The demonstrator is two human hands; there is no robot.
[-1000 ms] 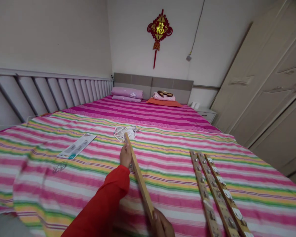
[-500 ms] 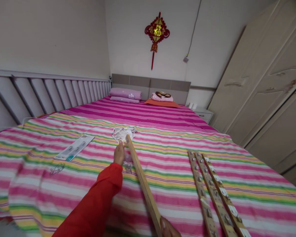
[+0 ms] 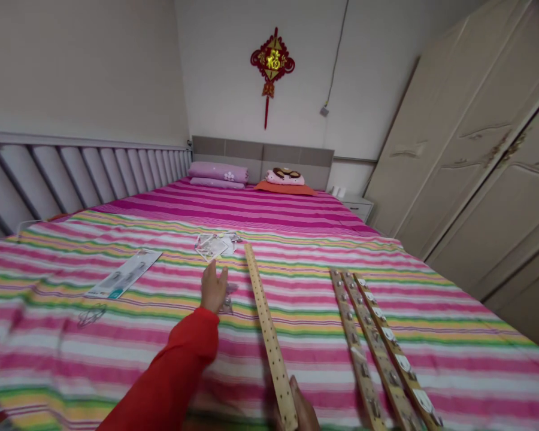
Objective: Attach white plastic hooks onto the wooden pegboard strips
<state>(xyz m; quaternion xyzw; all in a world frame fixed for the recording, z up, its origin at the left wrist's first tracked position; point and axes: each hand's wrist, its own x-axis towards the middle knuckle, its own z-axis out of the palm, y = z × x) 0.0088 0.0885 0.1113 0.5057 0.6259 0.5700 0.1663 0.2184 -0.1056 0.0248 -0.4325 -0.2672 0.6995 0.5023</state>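
Observation:
My right hand [image 3: 303, 408] grips the near end of a long wooden strip [image 3: 266, 323] whose upward face is dotted with small holes. The strip points away from me above the striped sheet. My left hand [image 3: 214, 288], in a red sleeve, is apart from the strip with its fingers spread and nothing in them. Just beyond its fingertips lies a small pile of white cards and clear packets [image 3: 218, 244]. A clear little packet [image 3: 227, 299] lies beside this hand, partly hidden by it. To the right rest three wooden strips [image 3: 372, 347] carrying small metal pieces and white tags.
A striped sheet [image 3: 117, 347] covers the near part of the bed. On the left lie a flat package [image 3: 124, 274] and a tangle of thin wire [image 3: 91, 315]. Pillows [image 3: 218, 172] sit by the headboard [image 3: 233, 148]; a railing [image 3: 94, 170] and wardrobe [image 3: 458, 149] flank the bed.
My left hand has let go of the wooden strip's far end and opened. The strip has turned over, so its face with holes now shows. The view has shifted slightly right.

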